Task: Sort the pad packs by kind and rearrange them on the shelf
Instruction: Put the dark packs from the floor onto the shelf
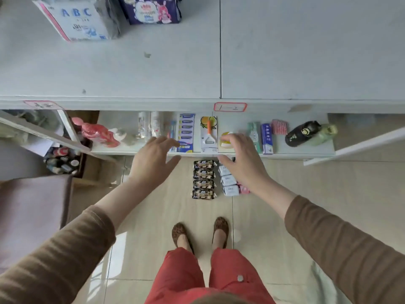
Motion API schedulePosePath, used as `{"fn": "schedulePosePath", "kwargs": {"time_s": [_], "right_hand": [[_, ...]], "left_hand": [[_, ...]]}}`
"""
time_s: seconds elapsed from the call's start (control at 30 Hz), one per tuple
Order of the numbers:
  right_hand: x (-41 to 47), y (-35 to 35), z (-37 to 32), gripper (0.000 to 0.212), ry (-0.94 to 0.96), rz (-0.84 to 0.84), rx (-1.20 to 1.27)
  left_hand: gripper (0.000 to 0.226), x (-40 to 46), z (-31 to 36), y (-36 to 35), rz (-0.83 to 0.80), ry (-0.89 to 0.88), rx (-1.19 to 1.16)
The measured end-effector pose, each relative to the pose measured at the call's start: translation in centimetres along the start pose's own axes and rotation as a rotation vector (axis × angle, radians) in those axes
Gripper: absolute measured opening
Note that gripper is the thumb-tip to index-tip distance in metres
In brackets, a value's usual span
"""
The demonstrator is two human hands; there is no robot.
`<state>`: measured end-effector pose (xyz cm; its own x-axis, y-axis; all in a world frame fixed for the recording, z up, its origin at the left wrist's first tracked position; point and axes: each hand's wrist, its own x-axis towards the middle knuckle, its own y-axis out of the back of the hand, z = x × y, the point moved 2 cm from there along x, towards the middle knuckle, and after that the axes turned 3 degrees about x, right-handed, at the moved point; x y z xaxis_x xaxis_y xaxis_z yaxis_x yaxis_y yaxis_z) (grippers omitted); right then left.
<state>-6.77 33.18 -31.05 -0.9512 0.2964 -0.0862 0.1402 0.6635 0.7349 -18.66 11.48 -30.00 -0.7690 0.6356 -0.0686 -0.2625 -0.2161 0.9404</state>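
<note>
Looking straight down, I see several black pad packs (203, 179) in a column on the tiled floor, with several white pad packs (229, 181) and a pink pack (244, 189) beside them. On the top shelf (153, 73) at the far left stand a white ABC pack (75, 18) and a dark blue pack (151, 9). My left hand (153, 161) hangs open above the floor, left of the black packs. My right hand (241, 159) hangs open over the white packs, hiding part of them. Neither hand holds anything.
A lower shelf (302, 149) carries razors, a peeler card, toothpaste boxes, a black bottle (303, 133) and pink bottles (98, 133). A box of cans (62, 159) and a brown seat (32, 213) stand at the left. My feet (200, 232) are just behind the packs.
</note>
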Motion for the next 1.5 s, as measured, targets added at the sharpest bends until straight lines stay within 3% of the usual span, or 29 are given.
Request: {"fn": "schedulePosePath", "kwargs": {"time_s": [0.23, 0.6, 0.9, 1.17, 1.33, 1.5], "right_hand": [[-7.7, -11.3, 9.1, 0.041, -0.243, -0.092, 0.036], [-12.0, -32.3, 26.4, 0.052, -0.452, -0.275, 0.008], [-7.3, -45.5, 40.0, 0.065, -0.417, -0.293, -0.023], [-3.6, -53.7, 45.1, 0.077, -0.297, -0.307, 0.007], [-3.7, -57.4, 45.6, 0.067, -0.358, -0.239, -0.029], [-4.6, -58.2, 45.4, 0.047, -0.327, -0.305, -0.073]], "left_hand": [[0.031, -7.1, -3.4, -12.9, -0.298, 0.075, -0.004], [0.052, -11.3, -10.9, -37.5, -0.521, 0.183, -0.076], [0.061, -5.6, -16.2, -56.7, -0.437, 0.337, -0.117], [0.066, 1.3, -18.2, -66.6, -0.329, 0.346, -0.152], [0.071, 3.4, -18.4, -70.1, -0.376, 0.351, -0.139], [0.062, 3.7, -18.7, -71.2, -0.373, 0.365, -0.039]]}}
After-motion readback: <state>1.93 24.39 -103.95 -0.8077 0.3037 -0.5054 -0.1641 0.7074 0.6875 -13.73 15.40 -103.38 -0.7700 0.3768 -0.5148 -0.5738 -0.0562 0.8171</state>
